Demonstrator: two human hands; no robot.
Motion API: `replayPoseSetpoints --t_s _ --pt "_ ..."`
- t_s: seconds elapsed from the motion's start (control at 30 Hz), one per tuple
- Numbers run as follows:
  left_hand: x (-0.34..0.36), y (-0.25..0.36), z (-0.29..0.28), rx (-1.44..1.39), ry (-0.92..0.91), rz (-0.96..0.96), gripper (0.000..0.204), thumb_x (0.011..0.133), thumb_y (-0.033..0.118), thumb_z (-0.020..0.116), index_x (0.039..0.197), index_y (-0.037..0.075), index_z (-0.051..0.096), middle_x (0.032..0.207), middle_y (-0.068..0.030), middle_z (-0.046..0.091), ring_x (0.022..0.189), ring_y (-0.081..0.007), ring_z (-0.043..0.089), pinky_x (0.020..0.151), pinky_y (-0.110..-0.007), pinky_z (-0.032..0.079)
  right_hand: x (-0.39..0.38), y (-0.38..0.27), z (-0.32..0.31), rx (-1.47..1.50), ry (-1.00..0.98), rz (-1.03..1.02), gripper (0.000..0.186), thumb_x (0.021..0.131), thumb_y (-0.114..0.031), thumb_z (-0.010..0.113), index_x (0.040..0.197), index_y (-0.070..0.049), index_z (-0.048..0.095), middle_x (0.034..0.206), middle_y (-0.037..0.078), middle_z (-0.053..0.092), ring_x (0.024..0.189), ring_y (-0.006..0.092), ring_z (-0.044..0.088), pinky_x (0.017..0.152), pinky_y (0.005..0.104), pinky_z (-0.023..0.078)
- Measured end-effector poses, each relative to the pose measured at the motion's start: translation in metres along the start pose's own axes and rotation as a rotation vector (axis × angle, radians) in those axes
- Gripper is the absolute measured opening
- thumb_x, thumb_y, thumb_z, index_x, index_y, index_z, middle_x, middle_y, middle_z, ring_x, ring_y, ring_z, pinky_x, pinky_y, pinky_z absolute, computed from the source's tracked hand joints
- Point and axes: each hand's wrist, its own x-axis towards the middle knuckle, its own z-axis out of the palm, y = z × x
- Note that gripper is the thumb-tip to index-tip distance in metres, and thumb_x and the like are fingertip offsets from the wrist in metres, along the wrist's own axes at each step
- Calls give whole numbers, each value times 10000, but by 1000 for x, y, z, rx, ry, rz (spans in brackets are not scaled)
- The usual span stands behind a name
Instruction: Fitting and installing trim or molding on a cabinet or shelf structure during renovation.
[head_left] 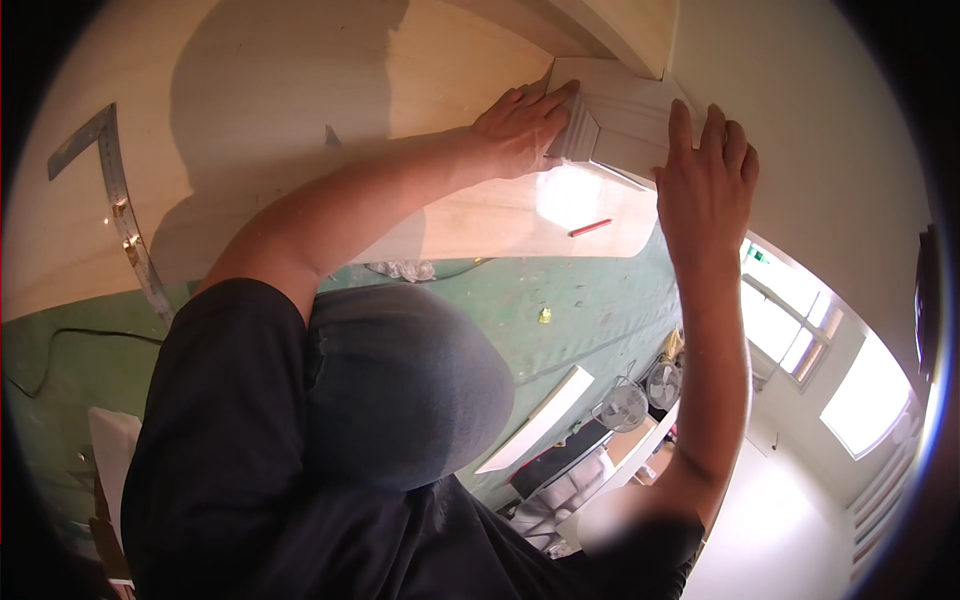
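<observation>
High in the view, a pale grey-white moulding piece (pixel 640 118) with stepped ridges lies against the wooden board, beside the white wall. My left hand (pixel 524 132) is closed around its left end, fingers over the ridges and thumb at the lower edge. My right hand (pixel 708 190) is at its right side, fingers stretched upward and slightly apart, the thumb close to the piece's edge. Whether the right palm presses on the piece is hidden. Below the moulding, a red pencil (pixel 590 228) rests on the light wooden board (pixel 480 225).
A metal carpenter's square (pixel 118 190) lies on the board at the left. A curved wooden edge (pixel 625 35) meets the moulding above. My bent knee (pixel 410 385) fills the middle, over a green floor (pixel 570 300). A white strip (pixel 535 420) and fans (pixel 625 408) stand lower right.
</observation>
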Motion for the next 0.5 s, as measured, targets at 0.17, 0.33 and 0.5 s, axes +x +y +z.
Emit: replayPoseSetpoints --t_s 0.17,0.33,0.5 --pt "5 2 -4 -84 -92 -76 813 848 384 793 1465 1 429 1647 -160 341 1388 -321 475 1158 -457 369 18 11 14 -51 13 -166 454 856 -114 713 1302 -107 630 1028 117 661 1060 294 612 960 414 492" --pt "7 6 -6 -117 -87 -97 984 853 376 778 1597 -1 256 1656 -179 321 1427 -317 444 1179 -451 355 35 21 17 -57 -43 -253 399 844 -110 733 1236 -101 659 956 87 655 994 269 631 872 390 527" --pt "9 3 -3 -40 -118 -120 1025 847 360 770 1616 -19 209 1676 -214 267 1468 -323 405 1208 -441 334 47 16 13 15 -133 -312 588 781 -228 849 1308 -92 626 1052 111 660 1072 297 630 923 416 535"
